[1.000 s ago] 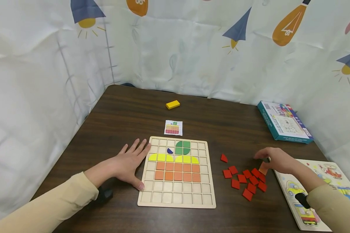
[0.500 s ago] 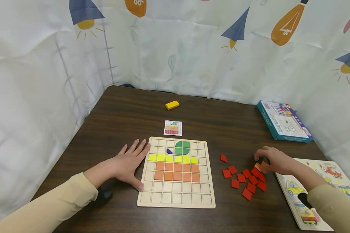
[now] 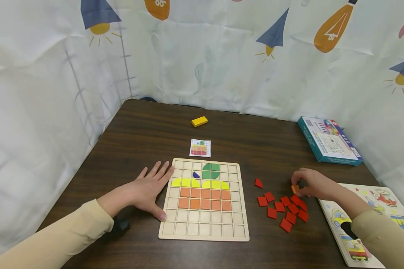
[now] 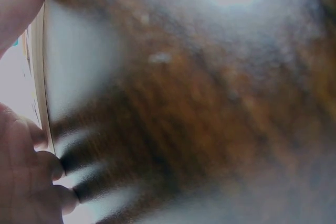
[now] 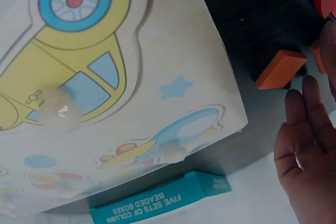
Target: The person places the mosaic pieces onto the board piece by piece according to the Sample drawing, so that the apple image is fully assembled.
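The right hand [image 3: 314,184] is pinching an orange tile [image 3: 294,189] just above the red tiles [image 3: 284,210], right of the grid board [image 3: 237,235]. The left hand [image 3: 148,190] is lying flat, fingers straight, bracing the board's left edge. Next, I judge, the tile is needing a careful carry to an empty cell.

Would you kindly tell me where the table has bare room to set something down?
Bare table lies between the yellow block, card and teal box. It is crowded between the grid board and vehicle puzzle, where red tiles lie.
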{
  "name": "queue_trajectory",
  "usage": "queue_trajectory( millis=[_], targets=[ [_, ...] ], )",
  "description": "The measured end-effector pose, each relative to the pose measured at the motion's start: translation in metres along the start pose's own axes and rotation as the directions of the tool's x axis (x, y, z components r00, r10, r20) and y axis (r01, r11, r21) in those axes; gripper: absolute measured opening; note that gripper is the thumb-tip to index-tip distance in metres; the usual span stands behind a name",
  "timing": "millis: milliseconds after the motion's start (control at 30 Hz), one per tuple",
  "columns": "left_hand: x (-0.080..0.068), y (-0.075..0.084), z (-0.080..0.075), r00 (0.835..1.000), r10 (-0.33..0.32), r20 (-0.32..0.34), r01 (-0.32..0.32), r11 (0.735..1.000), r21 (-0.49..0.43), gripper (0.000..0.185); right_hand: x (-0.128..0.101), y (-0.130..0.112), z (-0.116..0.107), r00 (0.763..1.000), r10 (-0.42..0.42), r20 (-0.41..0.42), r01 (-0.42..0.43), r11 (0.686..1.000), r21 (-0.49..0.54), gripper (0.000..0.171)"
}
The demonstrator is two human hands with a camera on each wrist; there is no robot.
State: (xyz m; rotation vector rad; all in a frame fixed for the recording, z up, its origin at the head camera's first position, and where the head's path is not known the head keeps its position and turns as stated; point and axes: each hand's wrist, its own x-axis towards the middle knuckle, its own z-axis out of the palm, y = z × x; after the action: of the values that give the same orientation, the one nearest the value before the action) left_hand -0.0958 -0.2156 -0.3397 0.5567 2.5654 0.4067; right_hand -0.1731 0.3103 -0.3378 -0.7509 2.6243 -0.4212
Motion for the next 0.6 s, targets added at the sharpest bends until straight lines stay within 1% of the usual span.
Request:
queue_trajectory(
  millis=[100,167,233,333,467,600],
  targets=[
    [-0.001,0.001,-0.001,1.000,0.001,0.001,-0.001,1.000,-0.002,0.146,0.001,-0.002,0.000,0.999,0.045,0.000,-0.045,0.999,0.024,0.024],
    [-0.001,0.001,-0.001,1.000,0.003,0.002,-0.003,1.000,-0.003,0.146,0.002,-0.003,0.000,0.998,0.066,-0.014,-0.066,0.998,0.015,0.022],
    [-0.001,0.002,-0.001,1.000,0.001,0.003,-0.001,1.000,-0.001,0.146,0.003,-0.004,-0.001,0.995,0.087,-0.043,-0.087,0.996,0.009,0.020],
    [-0.001,0.001,0.000,1.000,-0.003,0.002,0.003,1.000,0.004,0.145,0.006,-0.008,-0.003,0.992,0.079,-0.095,-0.076,0.996,0.035,0.015],
    [-0.001,0.002,0.000,1.000,-0.010,0.002,0.010,1.000,0.007,0.145,0.013,-0.020,-0.005,0.989,0.050,-0.142,-0.025,0.986,0.167,0.009],
    [-0.001,0.002,0.000,1.000,-0.008,0.000,0.008,1.000,0.001,0.145,0.025,-0.043,-0.003,0.989,0.036,-0.144,0.010,0.952,0.307,0.010]
  ],
)
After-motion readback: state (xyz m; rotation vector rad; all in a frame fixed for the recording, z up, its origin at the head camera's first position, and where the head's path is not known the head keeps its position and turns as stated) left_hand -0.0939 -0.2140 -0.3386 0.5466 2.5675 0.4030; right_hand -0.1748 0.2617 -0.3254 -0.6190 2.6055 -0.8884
